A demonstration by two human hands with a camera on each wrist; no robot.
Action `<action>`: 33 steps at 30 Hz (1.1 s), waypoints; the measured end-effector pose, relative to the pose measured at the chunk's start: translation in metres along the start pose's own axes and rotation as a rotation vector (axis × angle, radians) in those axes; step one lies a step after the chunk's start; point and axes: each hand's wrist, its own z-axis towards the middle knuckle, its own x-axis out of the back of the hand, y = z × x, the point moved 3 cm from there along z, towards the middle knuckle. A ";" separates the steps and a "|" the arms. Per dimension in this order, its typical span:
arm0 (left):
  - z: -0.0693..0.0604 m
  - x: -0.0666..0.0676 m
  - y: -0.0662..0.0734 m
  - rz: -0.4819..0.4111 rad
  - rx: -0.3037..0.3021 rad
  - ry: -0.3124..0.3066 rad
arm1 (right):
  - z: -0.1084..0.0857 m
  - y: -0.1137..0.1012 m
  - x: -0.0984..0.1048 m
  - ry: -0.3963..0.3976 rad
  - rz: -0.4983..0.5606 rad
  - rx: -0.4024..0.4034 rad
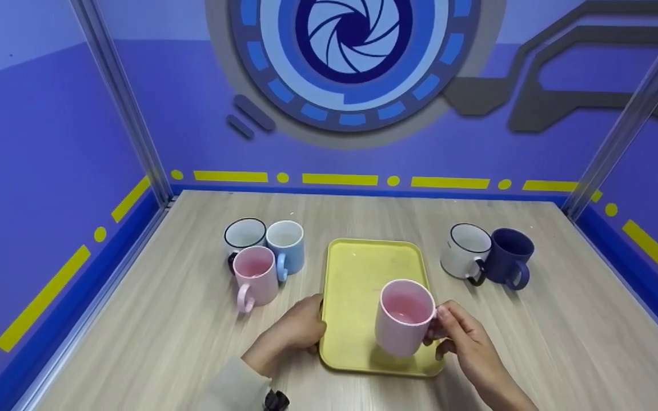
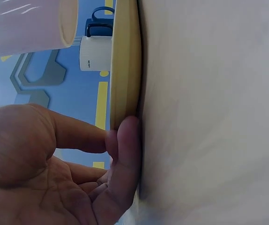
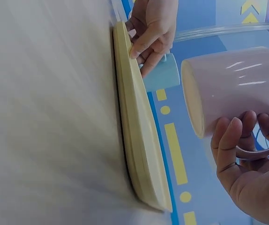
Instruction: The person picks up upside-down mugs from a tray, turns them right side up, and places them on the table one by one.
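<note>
A pink mug point(image 1: 403, 319) hangs upright above the near right part of a yellow tray point(image 1: 357, 274). My right hand point(image 1: 469, 342) grips it by its handle, and the right wrist view shows the mug's base point(image 3: 193, 98) apart from the tray. At the tray's left edge, my left hand point(image 1: 300, 322) pinches the rim between thumb and fingers, as the left wrist view shows. The tray lies flat on the wooden table point(image 1: 192, 354).
Left of the tray stand a second pink mug point(image 1: 256, 279), a light blue mug point(image 1: 289, 251) and a black-rimmed white mug point(image 1: 243, 234). To its right are another black-rimmed white mug point(image 1: 463, 254) and a navy mug point(image 1: 506, 260). Blue printed walls point(image 1: 363, 160) enclose the table.
</note>
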 end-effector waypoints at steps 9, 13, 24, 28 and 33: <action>-0.002 -0.002 -0.004 -0.029 0.048 -0.002 | 0.001 0.010 0.020 0.102 -0.007 -0.048; -0.003 0.000 -0.005 -0.040 0.083 0.010 | 0.002 0.012 0.033 0.164 -0.007 -0.077; -0.001 0.002 -0.004 -0.049 0.115 0.009 | 0.005 0.025 0.081 0.243 0.066 -0.231; 0.000 0.002 -0.004 -0.045 0.118 0.010 | 0.005 0.032 0.096 0.274 0.119 -0.278; 0.000 0.000 -0.006 -0.059 0.123 0.000 | 0.002 0.040 0.110 0.320 0.206 -0.332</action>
